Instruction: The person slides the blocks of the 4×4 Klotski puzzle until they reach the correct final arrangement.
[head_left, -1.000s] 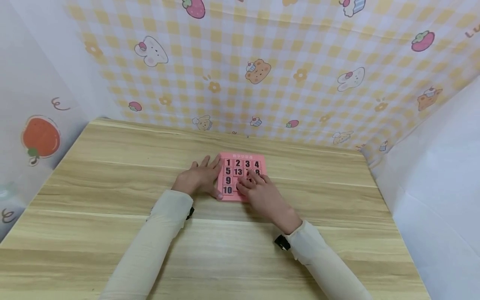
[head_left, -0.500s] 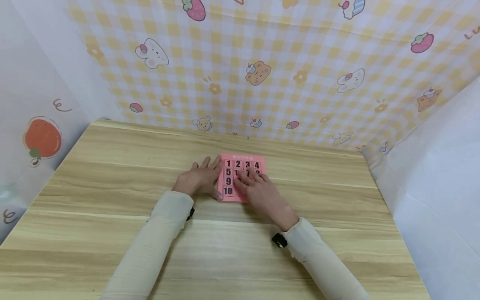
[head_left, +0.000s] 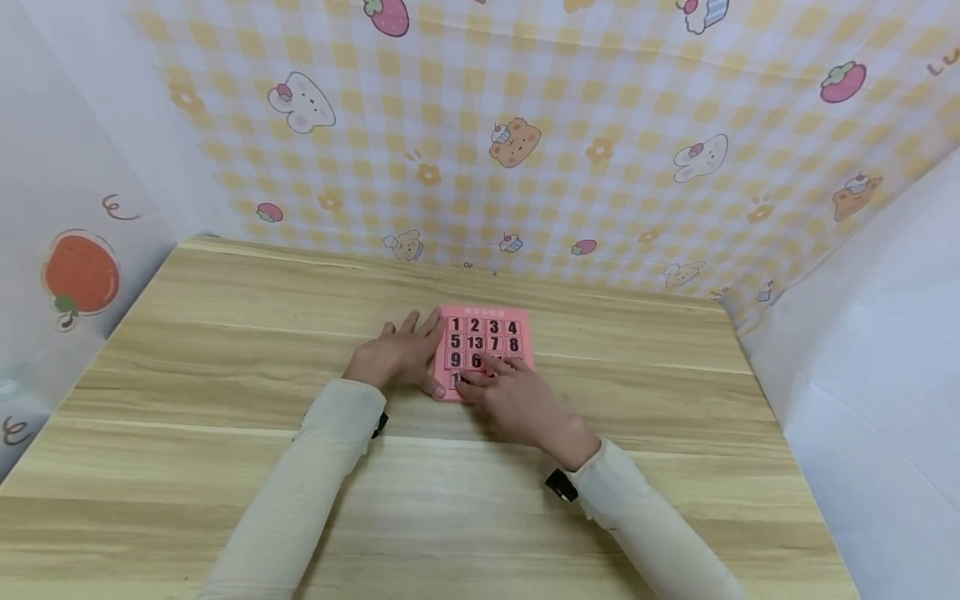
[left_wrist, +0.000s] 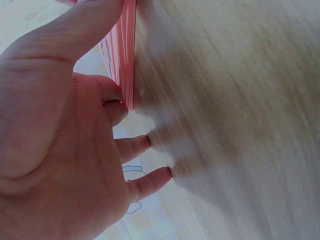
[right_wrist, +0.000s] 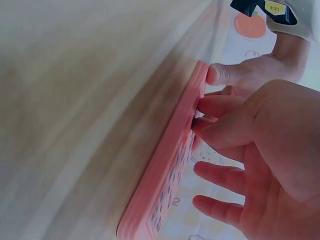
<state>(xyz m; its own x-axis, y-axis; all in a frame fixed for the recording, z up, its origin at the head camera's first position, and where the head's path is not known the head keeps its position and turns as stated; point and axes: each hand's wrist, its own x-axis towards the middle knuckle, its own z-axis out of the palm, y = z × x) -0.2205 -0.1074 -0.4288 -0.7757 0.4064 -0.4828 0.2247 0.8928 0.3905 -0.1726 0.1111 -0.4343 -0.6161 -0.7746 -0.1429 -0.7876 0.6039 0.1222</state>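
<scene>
A pink number sliding puzzle (head_left: 529, 335) with black-numbered tiles lies flat on the wooden table. My left hand (head_left: 393, 354) braces its left side, fingers spread, with the thumb at the near corner and the index finger by the far one. In the left wrist view, two straight fingers (left_wrist: 152, 184) reach down to the tabletop. My right hand (head_left: 521, 407) lies over the puzzle's near right part, fingertips touching the tiles of the bottom row. The 10 tile (head_left: 453, 381) is partly covered by it, while the 6 tile (head_left: 476, 361) shows just above. Other lower-right tiles are hidden.
The wooden table (head_left: 660, 392) extends around the puzzle on every side. Behind it hangs a yellow checked cloth (head_left: 570, 200) with cartoon prints. White sheets (head_left: 877, 350) close off the left and right. Each wrist carries a black strap (head_left: 562, 485).
My right hand's fingers have shifted toward the near left, onto the bottom row. The 13, 7, 8 and 6 tiles are uncovered, and the 10 is partly hidden. The left hand stays put.
</scene>
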